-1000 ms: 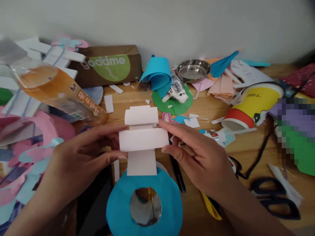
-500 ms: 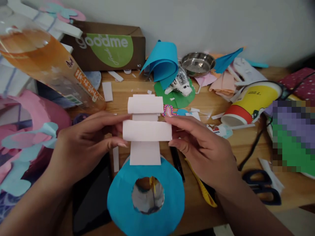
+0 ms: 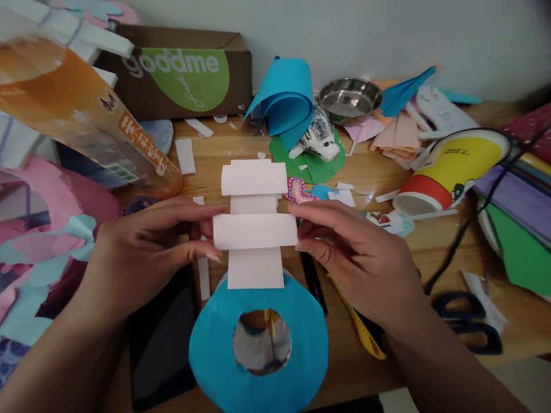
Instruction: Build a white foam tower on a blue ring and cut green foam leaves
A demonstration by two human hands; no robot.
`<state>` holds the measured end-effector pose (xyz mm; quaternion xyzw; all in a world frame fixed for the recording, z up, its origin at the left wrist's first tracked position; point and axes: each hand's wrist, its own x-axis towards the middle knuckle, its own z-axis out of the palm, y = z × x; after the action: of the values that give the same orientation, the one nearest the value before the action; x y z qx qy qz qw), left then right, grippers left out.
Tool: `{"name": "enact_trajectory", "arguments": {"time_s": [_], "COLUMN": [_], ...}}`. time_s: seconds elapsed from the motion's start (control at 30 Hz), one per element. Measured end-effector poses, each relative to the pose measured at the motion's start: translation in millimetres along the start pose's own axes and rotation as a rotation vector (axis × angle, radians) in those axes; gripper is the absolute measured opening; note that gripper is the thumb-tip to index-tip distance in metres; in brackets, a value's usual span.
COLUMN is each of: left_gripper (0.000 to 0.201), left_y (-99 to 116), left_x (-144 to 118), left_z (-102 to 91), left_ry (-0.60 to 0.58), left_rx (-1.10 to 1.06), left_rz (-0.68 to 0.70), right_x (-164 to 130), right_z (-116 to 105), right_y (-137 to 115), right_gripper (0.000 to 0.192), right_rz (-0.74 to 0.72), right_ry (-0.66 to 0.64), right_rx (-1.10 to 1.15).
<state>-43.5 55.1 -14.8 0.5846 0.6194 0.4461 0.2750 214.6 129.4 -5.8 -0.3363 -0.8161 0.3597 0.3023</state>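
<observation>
White paper construction [image 3: 255, 223], tiered strips and cross-bands, held above the middle of the tabletop [image 3: 370, 172], near its front edge, over a blue paper disc [image 3: 258, 344] with a cut hole. Left hand [image 3: 142, 258] pinches the lower cross-band's left end, thumb beneath, fingers on top. Right hand [image 3: 357, 261] pinches the right end likewise. Judged light, flimsy, easily creased; band ends look the safest grip.

Bottle [image 3: 77, 109] top cut off at left edge; scissors [image 3: 467, 324] blurred; blue disc [image 3: 215, 355] clipped at the bottom edge.
</observation>
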Motion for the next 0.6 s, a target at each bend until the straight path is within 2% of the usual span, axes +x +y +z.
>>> {"name": "enact_trajectory", "arguments": {"time_s": [0.27,0.6], "left_gripper": [0.04,0.04], "left_y": [-5.6,-10.3], "left_x": [0.3,1.0], "left_z": [-0.4,-0.4], "left_ry": [-0.034,-0.063], "left_rx": [-0.101,-0.113], "left_rz": [0.051,0.064], "right_x": [-0.6,0.0], "right_z": [2.5,3.2], "right_y": [-0.4,3.0], "right_gripper": [0.032,0.032], "right_rz": [0.051,0.056], "right_ry": [-0.004,-0.011], "right_rx": [0.02,0.041]}}
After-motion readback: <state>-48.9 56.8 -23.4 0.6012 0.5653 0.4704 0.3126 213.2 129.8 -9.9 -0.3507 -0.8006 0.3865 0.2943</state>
